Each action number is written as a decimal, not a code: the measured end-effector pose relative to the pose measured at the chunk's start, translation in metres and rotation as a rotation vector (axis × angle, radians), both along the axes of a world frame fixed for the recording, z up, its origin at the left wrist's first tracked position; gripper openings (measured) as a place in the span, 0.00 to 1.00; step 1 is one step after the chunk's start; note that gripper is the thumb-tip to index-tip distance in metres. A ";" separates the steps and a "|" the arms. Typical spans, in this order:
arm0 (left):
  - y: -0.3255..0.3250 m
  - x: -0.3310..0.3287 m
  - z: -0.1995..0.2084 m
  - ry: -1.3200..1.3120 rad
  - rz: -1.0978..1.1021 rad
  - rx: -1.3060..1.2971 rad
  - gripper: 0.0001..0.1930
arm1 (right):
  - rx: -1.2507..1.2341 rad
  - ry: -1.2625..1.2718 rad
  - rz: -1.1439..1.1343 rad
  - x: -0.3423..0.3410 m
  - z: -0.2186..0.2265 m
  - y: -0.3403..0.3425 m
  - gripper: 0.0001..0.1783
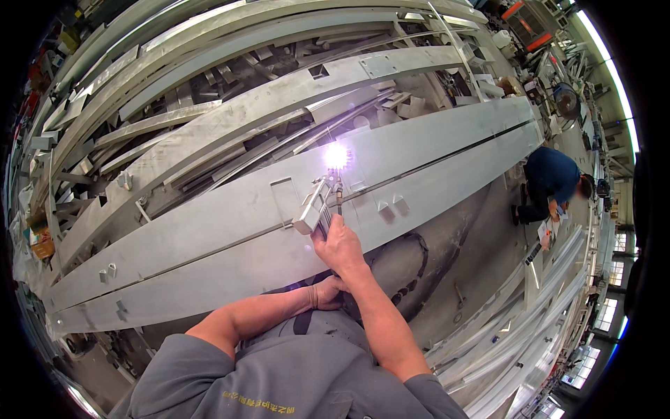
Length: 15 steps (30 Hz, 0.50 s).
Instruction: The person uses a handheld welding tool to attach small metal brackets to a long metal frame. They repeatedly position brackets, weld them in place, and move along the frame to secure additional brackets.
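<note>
My right hand (340, 246) is closed round the grip of a silver welding gun (312, 209), a boxy body with a slim nozzle pointing away from me. At its tip a white-violet glare (336, 156) burns on the far long grey metal beam (237, 216), washing out the spot it touches. My left hand (325, 293) is curled close to my waist. Its fingertips pass behind my right wrist, so what they hold is hidden. A near beam (426, 192) lies alongside, a narrow dark gap between the two. Small angled metal tabs (392, 207) stand on it.
Beyond the beams lie more long metal profiles (272, 91) and heaped offcuts (237, 70). A dark cable (422, 258) loops over the floor at right. There a person in dark blue (551, 174) bends over, near stacked long profiles (530, 328). A cardboard box (40, 237) sits far left.
</note>
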<state>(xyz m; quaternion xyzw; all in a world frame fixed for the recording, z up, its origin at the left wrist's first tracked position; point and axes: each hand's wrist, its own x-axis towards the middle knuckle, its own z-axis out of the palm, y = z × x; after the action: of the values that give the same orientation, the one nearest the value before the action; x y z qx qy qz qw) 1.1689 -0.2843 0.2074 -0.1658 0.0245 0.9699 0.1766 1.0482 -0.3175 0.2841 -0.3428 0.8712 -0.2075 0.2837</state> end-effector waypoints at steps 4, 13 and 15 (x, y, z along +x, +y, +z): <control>0.002 0.002 -0.002 -0.006 -0.018 -0.010 0.17 | 0.007 -0.006 -0.005 0.001 0.000 0.001 0.27; 0.004 0.002 0.013 0.025 -0.078 -0.028 0.21 | 0.035 -0.091 -0.013 0.002 0.018 0.014 0.26; 0.006 0.001 0.016 0.056 -0.145 -0.041 0.22 | -0.077 -0.052 0.009 0.006 0.012 0.027 0.26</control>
<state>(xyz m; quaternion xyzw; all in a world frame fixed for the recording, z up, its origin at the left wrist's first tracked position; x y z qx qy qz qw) 1.1702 -0.2787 0.2233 -0.1397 0.0615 0.9581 0.2422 1.0545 -0.2900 0.2963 -0.3520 0.8533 -0.2485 0.2937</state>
